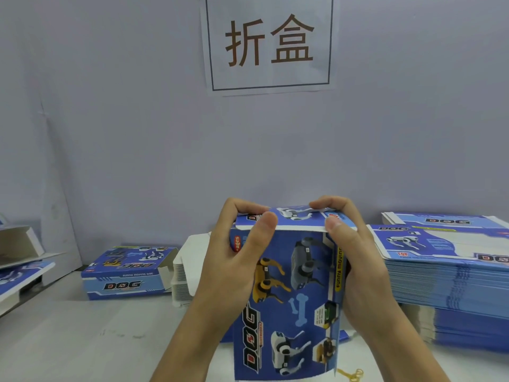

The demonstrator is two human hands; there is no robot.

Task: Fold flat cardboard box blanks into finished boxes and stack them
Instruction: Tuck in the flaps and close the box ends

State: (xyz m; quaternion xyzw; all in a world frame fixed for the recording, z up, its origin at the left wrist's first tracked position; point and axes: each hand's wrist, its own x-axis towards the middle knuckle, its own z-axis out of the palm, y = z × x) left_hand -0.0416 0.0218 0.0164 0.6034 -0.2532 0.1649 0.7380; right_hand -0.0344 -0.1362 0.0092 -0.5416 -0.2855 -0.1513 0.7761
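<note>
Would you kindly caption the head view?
Both hands, left and right, fold a blue box's top flap.

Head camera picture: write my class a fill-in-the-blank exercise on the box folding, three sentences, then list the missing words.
1. Both hands, the left hand and the right hand, hold one blue ____ upright above the table.
2. The tall stack of flat blanks lies on the person's ____ side.
3. The finished box lying on the table bears the word ____ on its side.

Missing words: box; right; DOG
</note>
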